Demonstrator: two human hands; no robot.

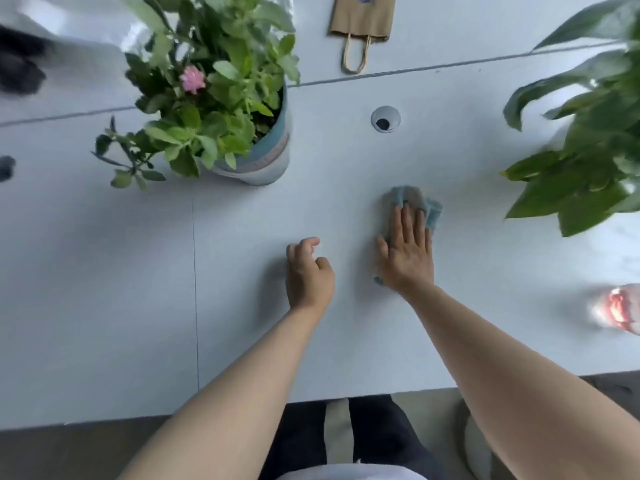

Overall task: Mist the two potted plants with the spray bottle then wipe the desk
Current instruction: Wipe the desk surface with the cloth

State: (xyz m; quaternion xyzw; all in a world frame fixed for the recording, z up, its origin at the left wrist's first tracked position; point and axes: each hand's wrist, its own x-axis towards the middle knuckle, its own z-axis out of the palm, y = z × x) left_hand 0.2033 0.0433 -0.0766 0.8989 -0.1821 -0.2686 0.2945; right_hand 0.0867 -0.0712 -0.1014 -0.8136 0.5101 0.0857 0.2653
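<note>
My right hand (407,252) lies flat, fingers together, pressing a light blue cloth (420,202) onto the white desk (138,289). The cloth sticks out beyond my fingertips and a corner shows by my wrist. My left hand (308,271) rests on the desk to the left of it, fingers loosely curled, holding nothing. A flowering plant with one pink bloom stands in a blue and white pot (266,157) at the back left. A large-leaved plant (585,168) reaches in from the right edge; its pot is out of sight. A blurred clear bottle with a red label (620,308) sits at the far right.
A brown paper bag (362,19) lies at the back centre, handles toward me. A round cable grommet (385,119) is set in the desk behind the cloth. Dark blurred objects (19,67) sit at the far left. The desk's front edge (242,408) runs just above my legs.
</note>
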